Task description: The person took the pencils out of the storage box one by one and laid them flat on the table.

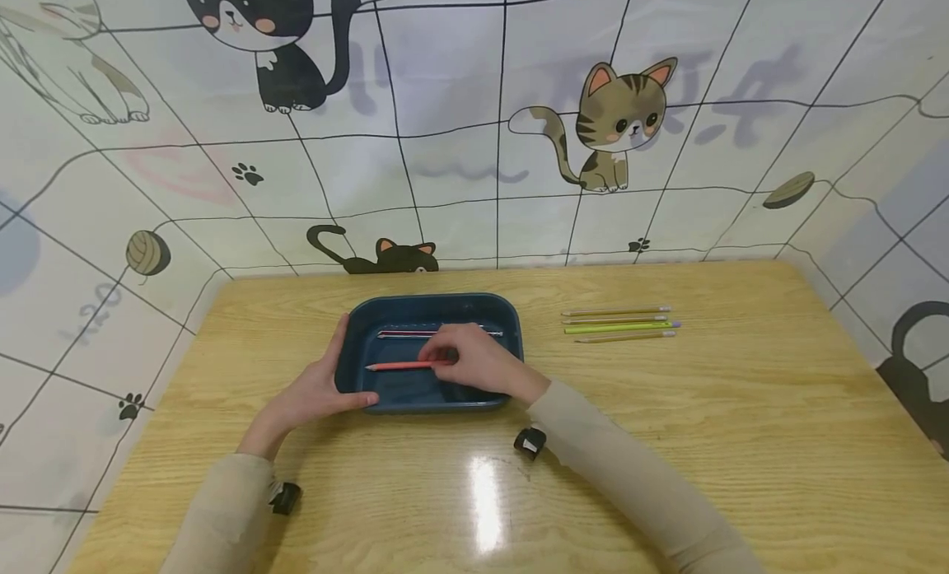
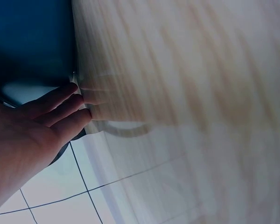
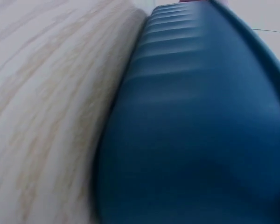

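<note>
While the left hand (image 1: 316,390), thumb and fingers spread apart, rests against the left end of the blue tray (image 1: 430,408), the right hand (image 1: 473,358) pinches a red pencil (image 1: 403,366) inside it, four other pencils (image 1: 619,328) lying rightward on the surface (image 1: 667,417).

R fingers (image 1: 434,346) pinch red pencil (image 1: 395,366) inside blue tray (image 1: 437,408), poss. touching it; L fingers (image 1: 338,341) on tray.
</note>
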A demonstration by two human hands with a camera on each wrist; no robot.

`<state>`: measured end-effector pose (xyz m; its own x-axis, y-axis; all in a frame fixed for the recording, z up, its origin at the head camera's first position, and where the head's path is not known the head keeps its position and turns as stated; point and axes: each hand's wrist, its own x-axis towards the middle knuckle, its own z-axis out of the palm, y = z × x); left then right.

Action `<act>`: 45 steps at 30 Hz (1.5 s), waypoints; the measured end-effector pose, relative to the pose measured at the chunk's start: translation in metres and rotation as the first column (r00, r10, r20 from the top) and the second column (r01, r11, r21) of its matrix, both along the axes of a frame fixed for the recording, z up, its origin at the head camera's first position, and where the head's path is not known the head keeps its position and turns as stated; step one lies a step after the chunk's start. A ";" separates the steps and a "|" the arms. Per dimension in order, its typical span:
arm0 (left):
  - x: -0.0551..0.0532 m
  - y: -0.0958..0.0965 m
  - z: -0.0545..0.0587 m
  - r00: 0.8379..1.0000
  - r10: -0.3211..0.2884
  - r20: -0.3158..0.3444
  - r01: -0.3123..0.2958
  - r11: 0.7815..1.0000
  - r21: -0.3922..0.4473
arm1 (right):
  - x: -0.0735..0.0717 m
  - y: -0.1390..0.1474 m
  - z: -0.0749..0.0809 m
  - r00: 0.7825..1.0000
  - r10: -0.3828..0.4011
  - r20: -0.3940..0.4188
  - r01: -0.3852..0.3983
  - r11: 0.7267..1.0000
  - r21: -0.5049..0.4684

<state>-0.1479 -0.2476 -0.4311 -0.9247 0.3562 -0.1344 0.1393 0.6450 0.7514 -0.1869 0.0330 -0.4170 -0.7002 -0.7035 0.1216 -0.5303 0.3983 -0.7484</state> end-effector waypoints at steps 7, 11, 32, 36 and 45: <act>0.001 0.000 0.000 1.000 -0.002 -0.006 0.002 1.000 0.017 | 0.006 0.010 0.010 1.000 0.013 -0.013 -0.014 0.989 -0.145; 0.001 0.000 -0.001 1.000 0.000 -0.004 0.000 1.000 0.027 | 0.010 0.019 0.014 1.000 0.004 -0.017 -0.007 0.982 -0.188; 0.006 0.001 0.004 1.000 -0.002 -0.015 0.003 1.000 0.018 | 0.023 0.072 0.017 0.993 -0.091 0.069 0.101 0.980 -0.172; 0.006 0.002 0.004 1.000 -0.002 -0.015 0.003 1.000 0.012 | 0.023 0.086 0.015 0.992 -0.119 0.049 0.126 0.976 -0.178; 0.004 0.003 0.002 1.000 -0.001 -0.022 0.001 1.000 0.001 | 0.024 0.115 0.014 0.983 -0.173 0.054 0.179 0.973 -0.147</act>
<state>-0.1440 -0.2450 -0.4290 -0.9270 0.3572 -0.1140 0.1561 0.6440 0.7490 -0.1624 0.1478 -0.4027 -0.8179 -0.5447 0.1853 -0.4295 0.3637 -0.8266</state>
